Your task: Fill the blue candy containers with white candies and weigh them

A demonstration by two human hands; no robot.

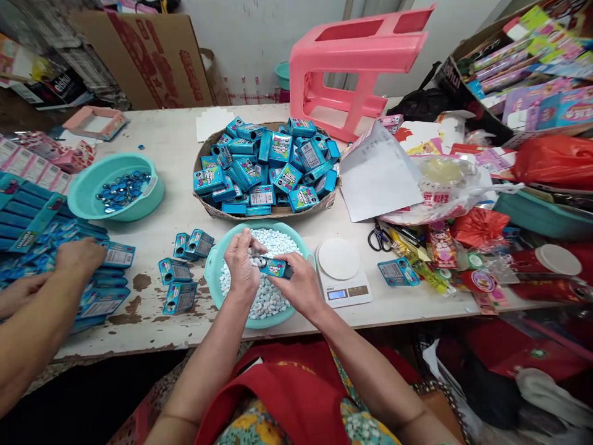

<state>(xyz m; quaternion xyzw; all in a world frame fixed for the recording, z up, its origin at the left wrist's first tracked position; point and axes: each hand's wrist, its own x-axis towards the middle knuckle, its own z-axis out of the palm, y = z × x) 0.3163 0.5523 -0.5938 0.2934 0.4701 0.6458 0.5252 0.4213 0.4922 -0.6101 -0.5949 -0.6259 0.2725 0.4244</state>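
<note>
Over a teal basin [214, 272] of small white candies [271, 300], my right hand [301, 281] grips a small blue candy box [273, 267] lying on its side. My left hand [243, 262] is curled at the box's open end, with some white candies in its fingers. Left of the basin stand several blue boxes [177, 270] with round holes in their ends. Behind the basin, a cut-down carton [222, 213] is heaped with blue candy boxes [278, 161]. A white digital scale [345, 275] sits just right of the basin.
At left, a co-worker's hands [78, 256] handle stacked blue boxes [104, 296]. A teal bowl [148, 198] holds shiny blue pieces. To the right are scissors [380, 237], a flat blue box [398, 272] and a paper sheet [380, 173]. A pink stool [319, 59] lies behind.
</note>
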